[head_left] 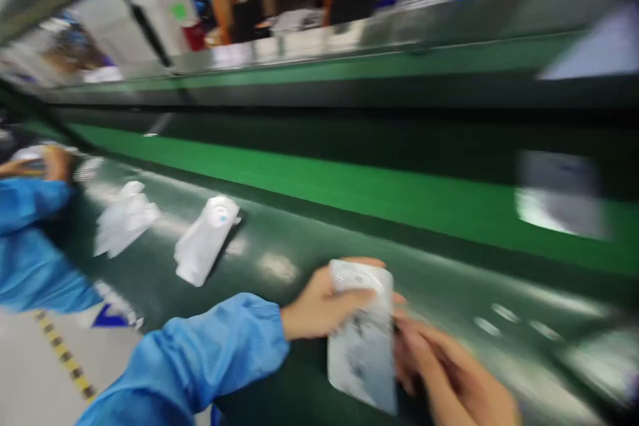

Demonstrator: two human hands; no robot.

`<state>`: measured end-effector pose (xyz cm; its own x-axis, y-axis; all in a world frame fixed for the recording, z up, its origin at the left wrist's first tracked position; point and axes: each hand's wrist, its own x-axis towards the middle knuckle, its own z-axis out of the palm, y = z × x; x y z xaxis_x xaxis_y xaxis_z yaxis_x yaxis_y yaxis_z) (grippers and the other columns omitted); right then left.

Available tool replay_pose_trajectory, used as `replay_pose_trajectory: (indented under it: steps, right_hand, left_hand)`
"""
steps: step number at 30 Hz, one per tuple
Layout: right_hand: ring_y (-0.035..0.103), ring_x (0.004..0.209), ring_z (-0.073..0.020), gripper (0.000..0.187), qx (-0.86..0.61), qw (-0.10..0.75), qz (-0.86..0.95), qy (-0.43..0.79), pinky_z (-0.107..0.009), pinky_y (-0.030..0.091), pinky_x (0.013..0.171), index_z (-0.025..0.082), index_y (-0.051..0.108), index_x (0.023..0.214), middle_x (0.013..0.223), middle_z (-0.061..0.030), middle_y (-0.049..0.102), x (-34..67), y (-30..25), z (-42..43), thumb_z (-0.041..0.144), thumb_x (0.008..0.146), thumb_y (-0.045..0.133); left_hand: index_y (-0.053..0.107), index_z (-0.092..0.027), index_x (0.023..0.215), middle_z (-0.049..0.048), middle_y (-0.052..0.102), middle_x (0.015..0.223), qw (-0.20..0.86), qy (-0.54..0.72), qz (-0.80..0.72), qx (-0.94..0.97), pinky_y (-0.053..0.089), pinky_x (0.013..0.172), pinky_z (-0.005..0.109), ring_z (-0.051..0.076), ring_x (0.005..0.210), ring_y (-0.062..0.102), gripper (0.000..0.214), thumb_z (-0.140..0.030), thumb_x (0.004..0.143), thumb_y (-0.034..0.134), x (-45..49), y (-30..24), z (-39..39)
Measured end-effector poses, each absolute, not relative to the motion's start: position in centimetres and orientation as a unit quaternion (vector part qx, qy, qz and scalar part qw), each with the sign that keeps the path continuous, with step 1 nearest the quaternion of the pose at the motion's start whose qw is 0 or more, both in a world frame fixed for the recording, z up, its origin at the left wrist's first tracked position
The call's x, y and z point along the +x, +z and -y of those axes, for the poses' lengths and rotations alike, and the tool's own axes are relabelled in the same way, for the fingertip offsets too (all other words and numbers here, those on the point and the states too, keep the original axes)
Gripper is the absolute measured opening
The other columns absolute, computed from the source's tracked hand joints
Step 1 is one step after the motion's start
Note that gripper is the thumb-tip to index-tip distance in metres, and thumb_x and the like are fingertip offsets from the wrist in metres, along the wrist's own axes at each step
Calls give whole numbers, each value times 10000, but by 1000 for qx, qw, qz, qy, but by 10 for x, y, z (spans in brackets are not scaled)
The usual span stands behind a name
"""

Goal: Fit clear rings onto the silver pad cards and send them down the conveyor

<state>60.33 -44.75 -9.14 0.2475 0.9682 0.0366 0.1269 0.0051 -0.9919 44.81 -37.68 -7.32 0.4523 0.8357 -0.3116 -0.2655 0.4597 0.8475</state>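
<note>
A pale, flat rectangular piece (363,346) with rounded corners and a grey mottled pattern is held tilted over the green work surface. My left hand (334,299) is closed on its upper left part, the thumb lying across its face and fingers behind. At its right edge, my right hand (449,366) has its fingers bent and closed against the side. Motion blur smears that hand, and some of its fingertips are hidden behind the piece. Left of my hands, a stack of white flat pieces (206,239) rests on the green surface.
Another white pile (126,218) lies farther left, near a co-worker's blue sleeve (34,246) and hands. A bright green belt (299,170) runs behind, with a blurred pale sheet (559,193) on it. Several small white pieces (504,312) lie to the right.
</note>
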Motion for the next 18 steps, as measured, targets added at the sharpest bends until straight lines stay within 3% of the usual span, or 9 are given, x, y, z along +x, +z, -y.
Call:
replay_pose_trajectory:
  steps: [2, 6, 9, 14, 18]
  right_hand:
    - [589, 476, -151, 273, -591, 520, 508, 350, -257, 501, 413, 208, 771, 984, 699, -40, 682, 609, -84, 453, 467, 949, 692]
    - [664, 661, -167, 173, -582, 526, 588, 197, -279, 562, 568, 217, 773, 1066, 906, -80, 739, 604, -73, 443, 275, 1004, 622]
    - [690, 749, -176, 190, -569, 531, 615, 125, -284, 590, 633, 225, 769, 1105, 953, -79, 729, 593, -70, 439, 202, 1003, 610]
    - [703, 809, -187, 220, -566, 511, 642, 79, -310, 625, 717, 248, 769, 1130, 939, -65, 716, 590, -76, 437, 190, 1004, 599]
    - [703, 774, -176, 196, -576, 486, 653, 71, -287, 607, 670, 241, 762, 1096, 940, -60, 720, 595, -80, 436, 190, 1010, 594]
  left_hand:
    - [548, -163, 1435, 152, 773, 1139, 788, 362, -367, 337, 567, 938, 415, 318, 1052, 735, 724, -372, 785, 791, 448, -71, 373]
    - [554, -154, 1405, 120, 792, 1079, 788, 341, -347, 377, 542, 962, 392, 305, 1079, 723, 633, -270, 803, 708, 446, -70, 366]
    - [625, -152, 1345, 99, 777, 1146, 741, 343, -357, 453, 514, 992, 365, 290, 1122, 698, 556, -243, 798, 658, 445, -70, 367]
    - [691, -160, 1272, 81, 718, 1292, 685, 341, -377, 521, 500, 984, 327, 273, 1166, 656, 483, -242, 802, 615, 445, -74, 369]
    - [678, -166, 1300, 74, 733, 1230, 687, 325, -369, 535, 508, 934, 309, 260, 1129, 655, 472, -255, 844, 598, 445, -77, 371]
